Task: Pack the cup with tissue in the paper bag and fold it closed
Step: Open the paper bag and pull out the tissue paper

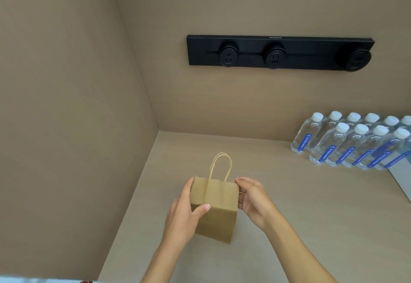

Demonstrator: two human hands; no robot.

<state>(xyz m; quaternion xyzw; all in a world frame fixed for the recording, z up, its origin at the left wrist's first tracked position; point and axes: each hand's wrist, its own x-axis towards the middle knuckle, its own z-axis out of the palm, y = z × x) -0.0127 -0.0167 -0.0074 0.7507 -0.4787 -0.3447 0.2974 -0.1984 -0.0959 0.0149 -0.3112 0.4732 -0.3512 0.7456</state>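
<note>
The brown paper bag [214, 207] stands on the worktop [311, 205] with its top panel folded over toward the person and its twine handles [220, 166] sticking up behind the fold. The left hand [183, 213] wraps the bag's left side, thumb pressed on the front face, fingers [188, 185] curled round the upper corner. The right hand [252, 198] cups the bag's right edge, fingers loosely bent against it.

The cup and tissue are not visible; judging by the fold, they are probably already inside. To finish well, press the crease flat along its whole width while both hands steady the sides, so the bag does not tip.

Left of the bag a wall [66, 127] stands close; right of it the worktop lies open, with water bottles [355, 144] well apart.
</note>
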